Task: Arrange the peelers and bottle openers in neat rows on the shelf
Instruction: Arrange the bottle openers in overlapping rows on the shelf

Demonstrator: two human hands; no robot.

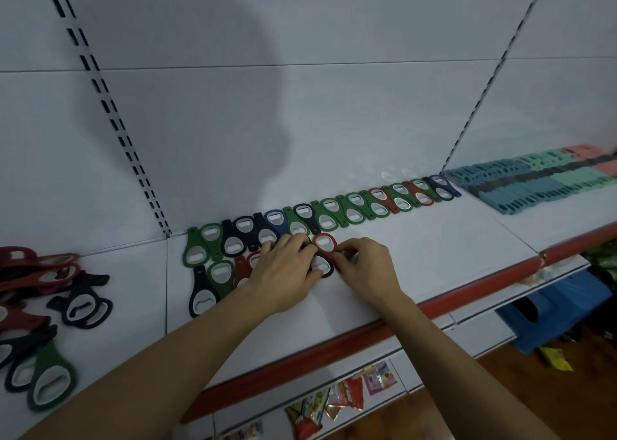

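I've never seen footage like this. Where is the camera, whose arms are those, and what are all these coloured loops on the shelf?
There is no machine here. A person wears one camera on the head, and it looks down at their own two bare hands. The white shelf holds bottle openers. A back row of them, mostly green, runs along the rear wall, and a shorter front row lies just before it. The left hand rests on that front row. The right hand pinches the edge of a red opener at the row's end. A loose pile of openers lies at the far left. The teal and pink stacks at the far right are probably the peelers.
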